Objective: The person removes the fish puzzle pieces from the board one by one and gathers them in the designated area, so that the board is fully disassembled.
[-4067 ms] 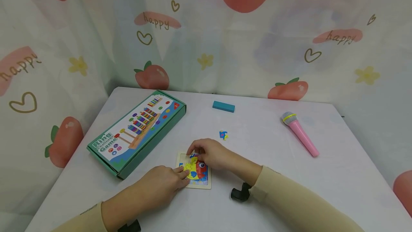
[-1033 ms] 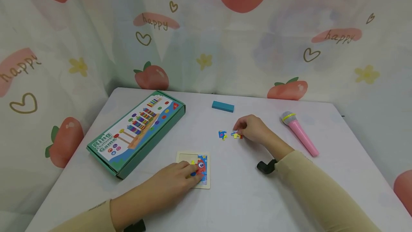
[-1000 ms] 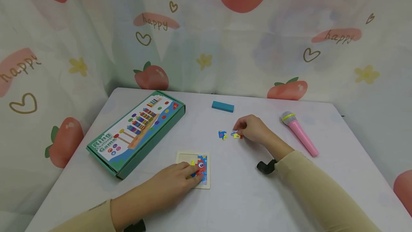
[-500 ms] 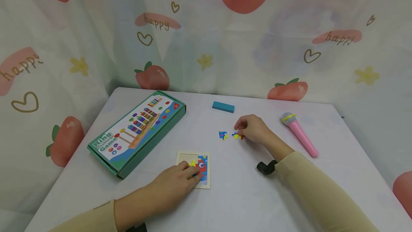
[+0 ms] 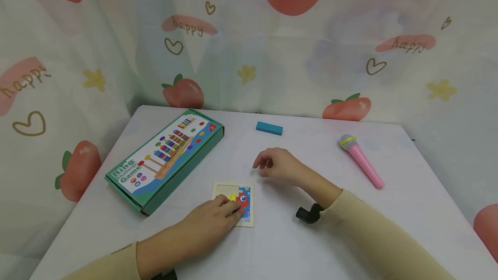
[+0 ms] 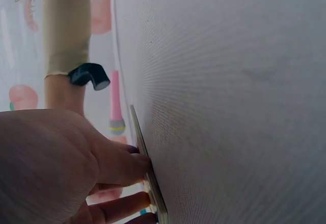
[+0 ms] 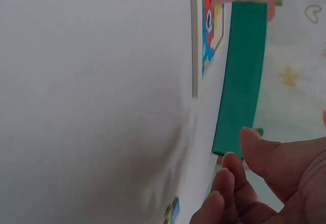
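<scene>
The small wooden jigsaw puzzle board (image 5: 250, 217) lies flat near the front of the table, its blue, red and yellow fish picture partly showing. My left hand (image 5: 212, 224) rests on it, fingertips pressing the pieces. In the left wrist view, thumb and fingers meet the thin board (image 6: 158, 198) edge-on. Beyond the board's far right corner, my right hand (image 5: 282, 167) hovers with loosely bent fingers. The right wrist view shows nothing between its thumb and fingers (image 7: 224, 183). Below them a loose puzzle piece (image 7: 174, 211) lies on the table; the right hand hides it in the head view.
A green Ring Challenge Game box (image 5: 167, 159) lies at the left. At the back is a blue block (image 5: 269, 128). The pink toy microphone (image 5: 362, 159) lies at the right. Patterned cloth (image 5: 288, 55) hangs behind the white table.
My right hand has let go of the puzzle piece it was touching and moved left and slightly nearer, now covering the loose pieces in the head view. The left hand has stayed on the board.
</scene>
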Tool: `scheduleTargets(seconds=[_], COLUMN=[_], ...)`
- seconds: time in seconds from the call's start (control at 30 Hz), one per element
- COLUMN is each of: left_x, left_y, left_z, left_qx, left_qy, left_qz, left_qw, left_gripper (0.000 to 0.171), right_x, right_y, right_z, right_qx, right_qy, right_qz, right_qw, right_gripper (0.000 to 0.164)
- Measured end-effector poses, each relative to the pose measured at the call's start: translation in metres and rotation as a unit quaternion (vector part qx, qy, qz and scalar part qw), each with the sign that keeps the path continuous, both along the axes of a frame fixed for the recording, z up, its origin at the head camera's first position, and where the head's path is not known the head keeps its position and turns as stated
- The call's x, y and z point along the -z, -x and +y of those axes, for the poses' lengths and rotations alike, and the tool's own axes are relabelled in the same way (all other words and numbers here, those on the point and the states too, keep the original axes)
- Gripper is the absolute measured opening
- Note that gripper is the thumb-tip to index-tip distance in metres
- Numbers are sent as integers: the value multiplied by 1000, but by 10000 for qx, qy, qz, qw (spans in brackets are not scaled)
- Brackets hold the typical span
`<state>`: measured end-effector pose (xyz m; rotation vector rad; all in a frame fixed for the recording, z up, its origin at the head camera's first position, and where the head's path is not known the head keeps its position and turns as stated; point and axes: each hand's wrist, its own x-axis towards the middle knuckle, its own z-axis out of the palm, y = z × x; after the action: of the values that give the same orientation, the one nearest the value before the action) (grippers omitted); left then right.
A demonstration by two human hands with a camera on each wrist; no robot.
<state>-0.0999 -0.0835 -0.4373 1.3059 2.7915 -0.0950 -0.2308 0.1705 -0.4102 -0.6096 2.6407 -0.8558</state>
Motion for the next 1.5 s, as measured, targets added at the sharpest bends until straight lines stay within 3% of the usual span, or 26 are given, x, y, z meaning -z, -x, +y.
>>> scheduleTargets(seconds=[0.27, 0.53, 0.87, 1.27, 1.5], left_x=[2, 3, -4, -5, -5], left_y=[0, -2, -4, -3, -1], left_z=[-3, -2, -1, -4, -4], left_qx=[42, -102, -89, -130, -80], left_qy=[-48, 20, 294, 75, 29], left_qz=[102, -158, 17, -247, -184], left_qw=[9999, 9998, 9995, 9996, 9998], left_gripper=[50, 55, 53, 53, 51], right_x=[14, 20, 18, 16, 18], right_y=[-18, -24, -24, -22, -25], right_z=[-29, -35, -37, -41, -41], right_qx=[-663, -784, -1021, -1311, -1157], right_qy=[116, 81, -183, -562, -442], right_qz=[-327, -312, -178, -191, -131], right_qw=[9972, 9964, 9944, 9896, 9922], right_gripper=[25, 22, 21, 24, 27])
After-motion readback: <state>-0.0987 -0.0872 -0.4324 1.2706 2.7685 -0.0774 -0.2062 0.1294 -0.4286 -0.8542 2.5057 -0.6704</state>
